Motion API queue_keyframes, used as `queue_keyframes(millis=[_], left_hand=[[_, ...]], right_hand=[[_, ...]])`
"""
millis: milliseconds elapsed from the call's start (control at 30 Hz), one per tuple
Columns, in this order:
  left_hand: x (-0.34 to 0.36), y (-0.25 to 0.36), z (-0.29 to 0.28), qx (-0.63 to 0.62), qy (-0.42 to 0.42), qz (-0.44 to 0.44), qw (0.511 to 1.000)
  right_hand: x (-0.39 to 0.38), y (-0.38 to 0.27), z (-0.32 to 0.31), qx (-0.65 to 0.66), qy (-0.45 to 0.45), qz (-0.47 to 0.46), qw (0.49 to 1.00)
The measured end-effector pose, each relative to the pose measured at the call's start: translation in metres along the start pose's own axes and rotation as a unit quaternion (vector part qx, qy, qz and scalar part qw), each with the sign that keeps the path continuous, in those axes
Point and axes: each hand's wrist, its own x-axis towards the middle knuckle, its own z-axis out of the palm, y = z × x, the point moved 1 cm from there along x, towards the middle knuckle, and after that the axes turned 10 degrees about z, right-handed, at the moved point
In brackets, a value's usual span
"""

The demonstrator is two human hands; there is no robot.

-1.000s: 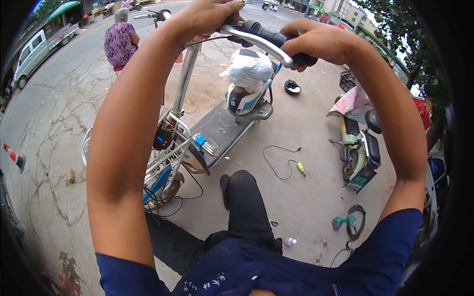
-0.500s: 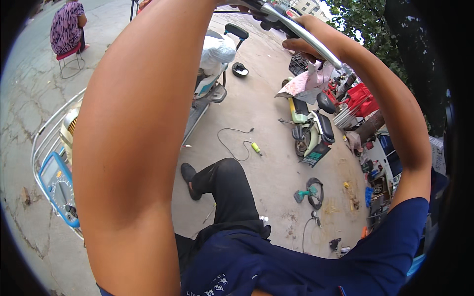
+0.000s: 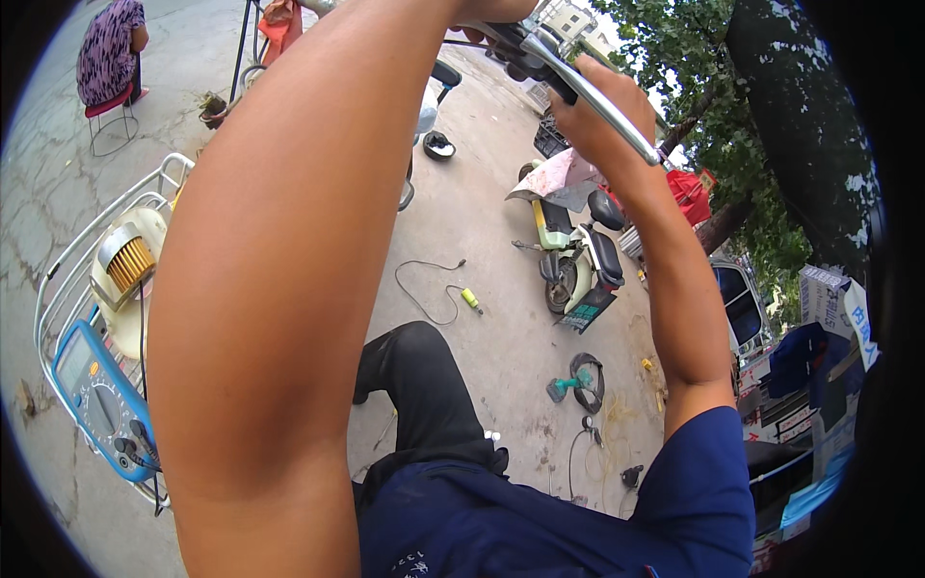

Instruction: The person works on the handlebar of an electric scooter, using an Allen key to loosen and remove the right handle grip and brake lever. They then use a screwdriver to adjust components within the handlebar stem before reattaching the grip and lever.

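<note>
Left hand (image 3: 503, 8): raised beside the mount; cut by the upper edge; cannot tell whether clamped on anything.
Right hand (image 3: 624, 97): raised behind the lever; fingers mostly hidden; cannot tell whether clamped or merely resting.
Lever (image 3: 599, 99): silver; high, right of centre; crosses in front of the right hand, tip pointing down and right.
Mount (image 3: 525, 63): black; at the lever's upper end; partly hidden.
Step in hand: judged as two-handed handling of lever and mount. Steady the mount with one hand; guide the lever with the other. Press along the natural swing, never sideways. Keep fingertips out of the pinch gap. Raise the gaze to bring the left hand into sight.
Shirt (image 3: 540, 511): dark blue; small pale print, partly cropped.
Meter (image 3: 101, 400): blue; far left; dial marks too small to read.
Carton (image 3: 819, 294): pale; dark print.
Sheet (image 3: 860, 323): white; large blue characters, tilted.
Scooter (image 3: 604, 252): parked, well apart; pale green print on the rear flap (image 3: 585, 310).
Person (image 3: 111, 53): seated on a red stool (image 3: 108, 99); patterned top, lettering not evident.
</note>
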Motion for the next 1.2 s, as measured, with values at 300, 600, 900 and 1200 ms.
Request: queue_keyframes(millis=[300, 600, 900, 1200], left_hand=[[-0.002, 0.000, -0.002, 0.018, 0.000, 0.000, 1.000], [0.001, 0.003, -0.008, -0.040, 0.032, -0.039, 0.998], [0.019, -0.031, 0.016, -0.046, 0.083, -0.017, 0.995], [0.013, -0.026, 0.016, -0.078, 0.093, -0.037, 0.992]], right_hand=[[0.021, 0.013, -0.007, 0.039, -0.158, -0.062, 0.985], [0.042, 0.017, -0.020, 0.123, -0.337, -0.009, 0.934], [0.040, 0.035, -0.013, 0.374, -0.524, 0.027, 0.765], [0.030, 0.024, -0.024, 0.271, -0.401, 0.001, 0.875]])
